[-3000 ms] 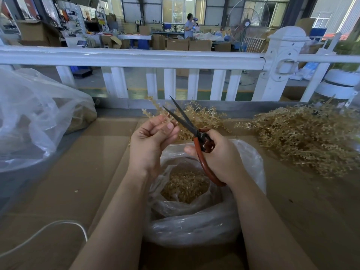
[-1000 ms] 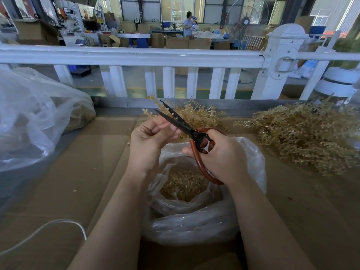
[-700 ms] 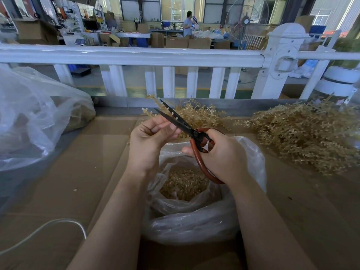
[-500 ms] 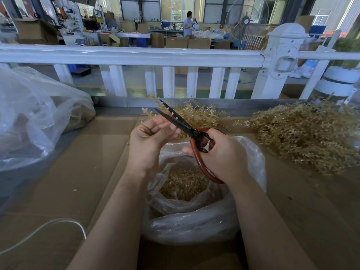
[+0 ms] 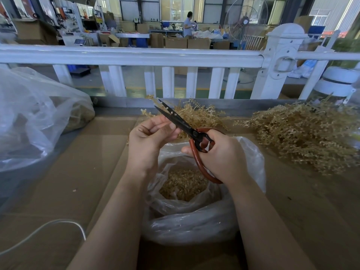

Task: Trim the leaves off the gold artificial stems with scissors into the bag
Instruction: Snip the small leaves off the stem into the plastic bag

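in the head view the left hand (image 5: 149,140) pinched a gold stem (image 5: 155,111) just above the clear bag (image 5: 194,217) of clippings, while the right hand (image 5: 220,154) curled through the red loops of the scissors (image 5: 183,126), blades slightly parted at the stem. a pile of gold stems (image 5: 303,133) lay right, a big plastic bag (image 5: 33,117) left, a white cable (image 5: 58,224) near, a white railing (image 5: 136,57) behind.

tabletop (image 5: 81,172): brown cardboard
bag (image 5: 194,225): centre, open, gold trimmings inside
stems (image 5: 303,137): heap right of bag
second bag (image 5: 33,121): left of bag
cord (image 5: 58,224): near-left of bag
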